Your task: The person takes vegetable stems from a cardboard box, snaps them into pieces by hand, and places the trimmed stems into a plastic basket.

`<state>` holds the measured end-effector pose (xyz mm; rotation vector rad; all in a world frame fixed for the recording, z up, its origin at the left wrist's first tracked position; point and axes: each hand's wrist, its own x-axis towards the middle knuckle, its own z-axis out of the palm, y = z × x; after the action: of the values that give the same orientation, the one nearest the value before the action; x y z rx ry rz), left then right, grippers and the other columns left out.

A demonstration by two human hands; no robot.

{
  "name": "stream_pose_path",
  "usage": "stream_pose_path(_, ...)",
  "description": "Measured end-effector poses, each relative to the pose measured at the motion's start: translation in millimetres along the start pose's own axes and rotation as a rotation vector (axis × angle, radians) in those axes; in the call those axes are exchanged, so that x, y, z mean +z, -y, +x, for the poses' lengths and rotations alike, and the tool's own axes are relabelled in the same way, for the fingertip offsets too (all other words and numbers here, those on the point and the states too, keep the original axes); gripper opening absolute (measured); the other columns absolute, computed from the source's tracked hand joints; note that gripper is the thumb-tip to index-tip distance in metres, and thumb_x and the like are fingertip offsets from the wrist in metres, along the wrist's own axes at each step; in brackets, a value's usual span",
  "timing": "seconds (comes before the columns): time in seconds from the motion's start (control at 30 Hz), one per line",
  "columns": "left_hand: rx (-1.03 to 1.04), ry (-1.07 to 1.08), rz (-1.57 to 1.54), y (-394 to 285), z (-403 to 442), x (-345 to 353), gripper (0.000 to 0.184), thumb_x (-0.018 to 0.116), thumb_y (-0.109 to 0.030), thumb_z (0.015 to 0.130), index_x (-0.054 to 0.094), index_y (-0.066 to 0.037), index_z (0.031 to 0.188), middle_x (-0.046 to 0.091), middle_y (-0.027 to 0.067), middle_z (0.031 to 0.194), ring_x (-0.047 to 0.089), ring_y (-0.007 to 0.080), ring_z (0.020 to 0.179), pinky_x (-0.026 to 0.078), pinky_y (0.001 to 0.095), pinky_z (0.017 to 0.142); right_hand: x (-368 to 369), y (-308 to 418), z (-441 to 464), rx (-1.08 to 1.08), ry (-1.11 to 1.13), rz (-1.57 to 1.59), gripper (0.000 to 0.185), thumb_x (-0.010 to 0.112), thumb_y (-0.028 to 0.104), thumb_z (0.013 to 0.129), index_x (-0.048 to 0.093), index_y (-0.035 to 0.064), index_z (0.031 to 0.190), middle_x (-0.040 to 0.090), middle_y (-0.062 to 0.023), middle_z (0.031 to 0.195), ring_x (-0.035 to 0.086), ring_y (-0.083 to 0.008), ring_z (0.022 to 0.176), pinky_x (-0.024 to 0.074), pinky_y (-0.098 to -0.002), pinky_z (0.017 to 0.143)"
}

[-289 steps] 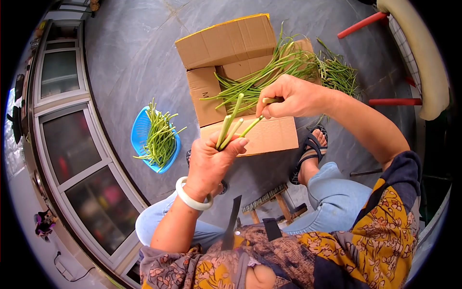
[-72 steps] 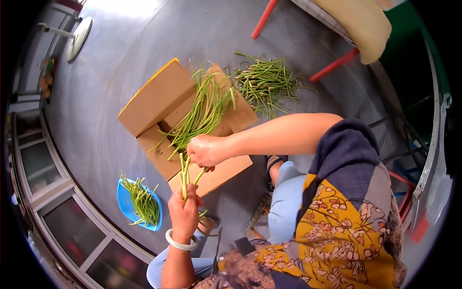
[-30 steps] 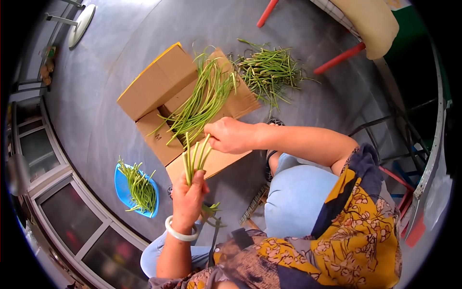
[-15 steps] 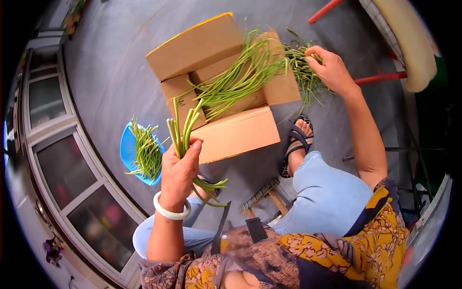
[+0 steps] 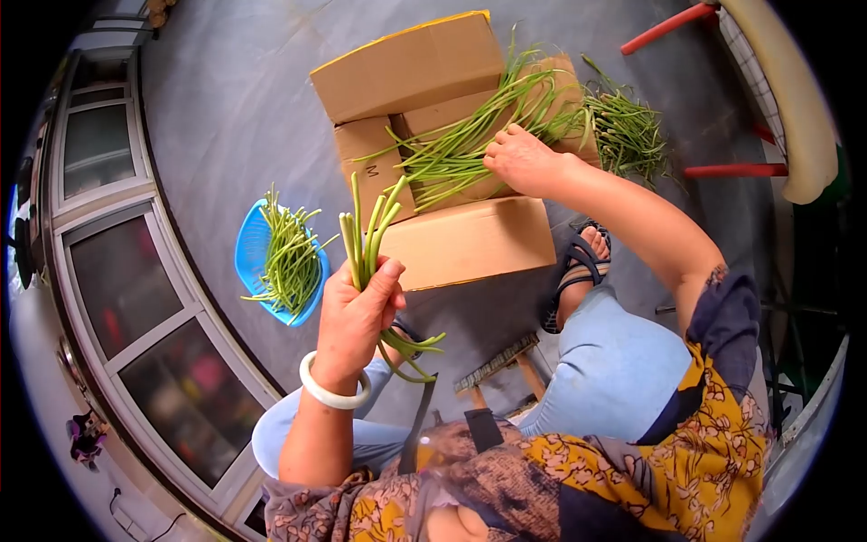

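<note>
My left hand (image 5: pixel 358 312), with a white bangle at the wrist, is closed around a bunch of green garlic scapes (image 5: pixel 372 237). Their thick cut ends point up and the thin ends hang below the fist. My right hand (image 5: pixel 526 161) is over the open cardboard box (image 5: pixel 465 244), its bent fingers down at the long garlic scapes (image 5: pixel 452 163) that lie across it. What those fingertips hold, if anything, is hidden. Right of the box, a heap of thin green trimmings (image 5: pixel 628 134) lies on the floor.
A blue plastic basket (image 5: pixel 248 248) with cut scape pieces (image 5: pixel 293 257) stands left of the box. My sandalled foot (image 5: pixel 578 262) is by the box's right corner. Red chair legs (image 5: pixel 736 170) stand at the right; a glazed cabinet (image 5: pixel 135 298) runs along the left.
My right hand has moved left from the heap of trimmings to the scapes in the box. My left hand still holds its bunch. The whole view has shifted slightly.
</note>
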<state>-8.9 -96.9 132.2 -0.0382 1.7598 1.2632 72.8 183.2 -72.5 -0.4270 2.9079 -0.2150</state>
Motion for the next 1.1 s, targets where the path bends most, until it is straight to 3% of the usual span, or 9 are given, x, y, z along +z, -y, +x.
stream_pose_path(0.2,-0.005,0.012,-0.020,1,-1,-5,0.015,0.063,-0.020,0.097,0.060,-0.004,0.097,0.058,0.0007,0.066,0.045,0.0042,0.049,0.034,0.0184,0.044,30,-13,3,0.028,0.014,-0.178,0.011,0.066,0.018,0.076,0.069,0.0118,0.085,0.061,-0.0013,0.090,0.053,-0.0207,0.096,0.0356,-0.0355,0.087)
stream_pose_path(0.33,-0.023,0.001,-0.021,0,-2,-6,0.015,0.063,-0.019,0.097,0.060,-0.004,0.098,0.058,0.0004,0.066,0.045,0.0040,0.049,0.034,0.0184,0.045,-16,-4,3,0.079,0.196,-0.132,0.015,0.061,0.012,0.080,0.070,0.0101,0.092,0.063,-0.0028,0.095,0.055,-0.0206,0.101,0.0377,-0.0366,0.091)
stream_pose_path(0.43,-0.019,-0.004,-0.008,-5,-3,0,0.016,0.063,-0.020,0.097,0.061,-0.004,0.098,0.057,-0.0003,0.065,0.044,0.0036,0.049,0.032,0.0182,0.045,-28,-6,-4,0.138,0.185,0.015,0.021,0.057,0.007,0.082,0.069,0.0079,0.098,0.064,-0.0050,0.097,0.056,-0.0223,0.103,0.0390,-0.0374,0.094)
stream_pose_path(0.5,0.007,-0.015,0.013,-3,-2,3,0.017,0.063,-0.021,0.096,0.063,-0.004,0.098,0.056,-0.0014,0.063,0.041,0.0029,0.048,0.029,0.0180,0.044,-34,-4,-7,0.151,0.129,0.095,0.023,0.055,0.005,0.081,0.068,0.0065,0.100,0.064,-0.0061,0.098,0.057,-0.0242,0.103,0.0400,-0.0378,0.094)
stream_pose_path(0.73,0.061,-0.019,0.006,0,10,6,0.019,0.060,-0.023,0.099,0.062,-0.004,0.097,0.062,0.0021,0.070,0.045,0.0040,0.052,0.032,0.0184,0.046,-104,4,-28,0.150,0.056,0.213,0.020,0.057,0.006,0.081,0.066,0.0053,0.099,0.063,-0.0084,0.099,0.059,-0.0273,0.102,0.0441,-0.0406,0.090)
stream_pose_path(0.83,0.063,-0.022,-0.032,-1,15,11,0.021,0.057,-0.024,0.100,0.062,-0.003,0.097,0.066,0.0058,0.080,0.047,0.0045,0.056,0.035,0.0183,0.048,-115,-8,-40,0.076,-0.107,0.122,0.017,0.058,0.008,0.081,0.065,0.0054,0.096,0.063,-0.0086,0.097,0.059,-0.0277,0.100,0.0450,-0.0413,0.088)
stream_pose_path(0.93,0.102,-0.016,0.044,-3,18,15,0.022,0.057,-0.024,0.100,0.063,-0.003,0.097,0.066,0.0056,0.082,0.046,0.0040,0.055,0.034,0.0182,0.048,-113,-11,-41,0.074,-0.215,0.252,0.013,0.059,0.010,0.081,0.063,0.0056,0.092,0.062,-0.0085,0.097,0.059,-0.0275,0.099,0.0450,-0.0414,0.088)
stream_pose_path(1.07,0.185,-0.042,0.194,-5,20,18,0.027,0.056,-0.027,0.101,0.065,-0.002,0.099,0.066,0.0051,0.084,0.041,0.0030,0.054,0.033,0.0176,0.048,-144,8,-50,-0.016,-0.176,0.421,0.010,0.059,0.012,0.083,0.062,0.0061,0.090,0.062,-0.0102,0.091,0.062,-0.0287,0.094,0.0483,-0.0421,0.082)
stream_pose_path(1.1,0.212,-0.061,0.227,-5,22,18,0.027,0.057,-0.026,0.100,0.066,-0.001,0.103,0.069,0.0074,0.093,0.043,0.0022,0.057,0.035,0.0177,0.051,-152,12,-50,-0.051,-0.180,0.432,0.009,0.058,0.013,0.085,0.062,0.0061,0.090,0.062,-0.0109,0.089,0.063,-0.0296,0.092,0.0494,-0.0425,0.080)
